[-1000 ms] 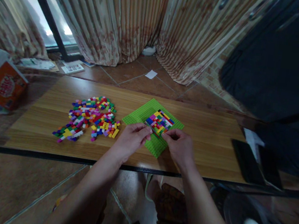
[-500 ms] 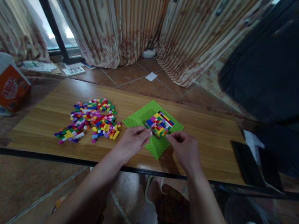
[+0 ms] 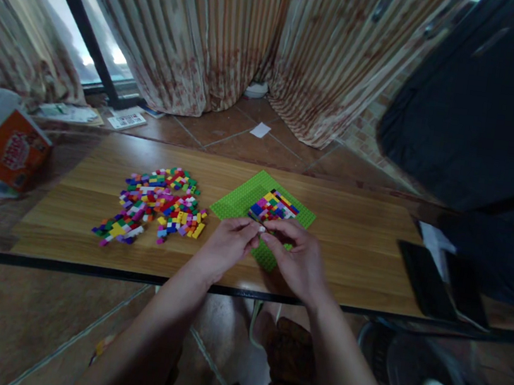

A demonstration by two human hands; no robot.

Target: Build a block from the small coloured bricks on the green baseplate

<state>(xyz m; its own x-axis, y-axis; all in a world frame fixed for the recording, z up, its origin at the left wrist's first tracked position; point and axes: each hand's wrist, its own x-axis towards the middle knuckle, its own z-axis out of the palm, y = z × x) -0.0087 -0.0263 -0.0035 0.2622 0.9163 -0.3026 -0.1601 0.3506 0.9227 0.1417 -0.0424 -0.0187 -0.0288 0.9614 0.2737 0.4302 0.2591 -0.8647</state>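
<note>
My left hand [image 3: 229, 244] pinches a small white toy brick [image 3: 262, 229] between thumb and forefinger. My right hand [image 3: 296, 255] has come up against it, its thumb and forefinger closed at the same brick. Both hands are over the near part of a green studded baseplate [image 3: 243, 195]. On that plate stands a block of multicoloured bricks [image 3: 277, 204], with yellow, red, blue, white and pink among them. The fingers hide its near side.
A loose pile of coloured bricks [image 3: 154, 203] lies on the wooden table [image 3: 355, 244], left of the plate. Dark flat objects [image 3: 421, 279] are at the right end. A clear bin with an orange label [image 3: 12, 148] stands off the left end.
My right hand has moved left from the right corner of the brick block to meet my left hand at the white brick. My left hand has hardly moved.
</note>
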